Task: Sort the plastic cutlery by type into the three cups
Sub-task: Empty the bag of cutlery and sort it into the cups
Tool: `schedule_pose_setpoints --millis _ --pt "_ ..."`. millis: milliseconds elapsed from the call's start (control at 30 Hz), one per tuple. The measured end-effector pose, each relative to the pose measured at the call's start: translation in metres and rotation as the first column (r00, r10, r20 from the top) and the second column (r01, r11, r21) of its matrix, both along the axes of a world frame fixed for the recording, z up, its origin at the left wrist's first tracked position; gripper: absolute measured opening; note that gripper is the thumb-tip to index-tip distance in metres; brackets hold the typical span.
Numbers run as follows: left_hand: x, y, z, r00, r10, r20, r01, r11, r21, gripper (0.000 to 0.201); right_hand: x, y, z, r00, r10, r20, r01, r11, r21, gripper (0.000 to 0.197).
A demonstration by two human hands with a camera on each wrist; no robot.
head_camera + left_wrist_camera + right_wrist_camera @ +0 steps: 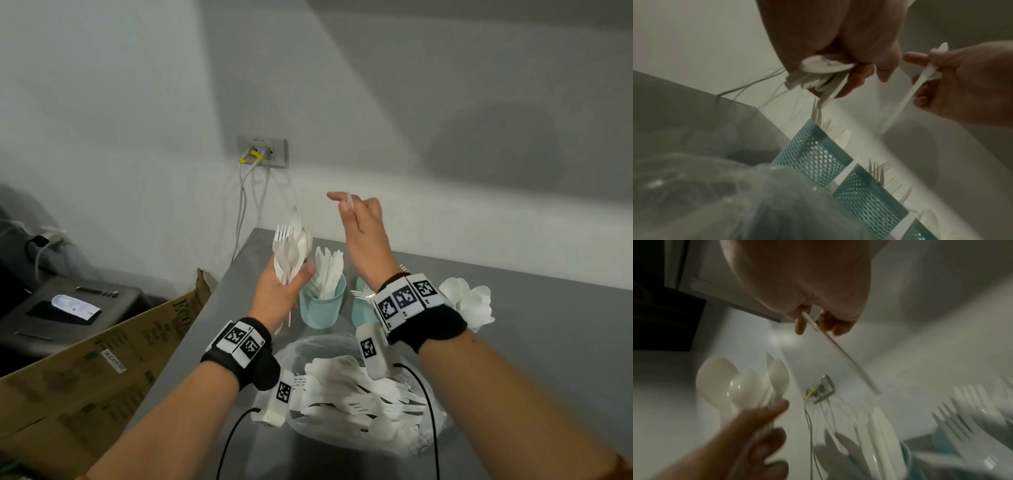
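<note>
My left hand (291, 279) grips a bundle of white plastic forks and spoons (291, 246), upright, above the table's left end. My right hand (346, 205) is raised higher, over the cups, and pinches a single white piece (349, 199). In the left wrist view that piece (920, 81) looks like a knife. Three teal mesh cups stand in a row. The left cup (322, 306) holds knives. The middle cup (359, 310) holds forks and is partly hidden by my right wrist. The spoons (471, 301) hide most of the right cup.
A clear plastic bag (301, 346) with a pile of mixed white cutlery lies on the grey table (534, 342) under my wrists. A cardboard box (102, 363) stands beside the table's left edge. A wall socket (262, 150) with cables is behind.
</note>
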State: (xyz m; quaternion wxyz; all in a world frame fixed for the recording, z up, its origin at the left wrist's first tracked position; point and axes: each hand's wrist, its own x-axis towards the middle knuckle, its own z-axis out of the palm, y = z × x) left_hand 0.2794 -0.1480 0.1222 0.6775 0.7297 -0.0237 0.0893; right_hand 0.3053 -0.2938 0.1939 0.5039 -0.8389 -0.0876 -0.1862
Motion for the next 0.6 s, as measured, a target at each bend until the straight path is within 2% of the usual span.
schedule_pose_setpoints --millis 133,233,267,300,367,433,500,600 --pt "-0.002 -0.003 -0.002 0.999 -0.042 -0.025 0.041 0.999 -0.035 0.02 0.003 0.001 -0.032 0.986 0.001 -0.165 -0.02 0.993 -0.113 0.036" --pt "-0.002 -0.003 -0.002 0.997 -0.072 -0.033 0.07 0.996 -0.048 0.013 0.004 0.0 -0.049 0.939 -0.017 -0.344 -0.037 0.988 -0.148 0.041" --pt "-0.002 -0.003 -0.002 0.996 -0.082 -0.034 0.08 0.996 -0.05 0.013 0.002 0.0 -0.049 0.938 -0.053 -0.344 -0.006 0.986 -0.169 0.044" --pt "-0.002 -0.004 -0.003 0.996 -0.089 -0.032 0.087 0.995 -0.048 0.013 0.0 0.0 -0.046 0.951 -0.092 -0.295 0.043 0.985 -0.166 0.043" --pt "-0.002 -0.005 -0.005 0.994 -0.103 -0.026 0.102 0.994 -0.039 0.016 -0.006 0.0 -0.035 0.982 -0.113 -0.15 0.11 0.993 -0.033 0.031" --pt "-0.002 -0.007 -0.005 0.993 -0.116 -0.016 0.116 0.993 -0.037 0.016 -0.013 0.001 -0.023 0.996 -0.057 -0.061 0.062 0.994 0.091 0.02" --pt "-0.002 -0.009 -0.005 0.992 -0.129 -0.003 0.129 0.991 -0.032 0.018 -0.02 0.003 -0.017 1.0 -0.011 -0.017 0.012 0.999 0.036 0.019" --pt "-0.003 -0.009 -0.007 0.988 -0.152 -0.002 0.152 0.988 -0.025 0.027 -0.026 0.0 -0.014 0.999 -0.02 0.025 0.025 0.982 -0.188 0.035"
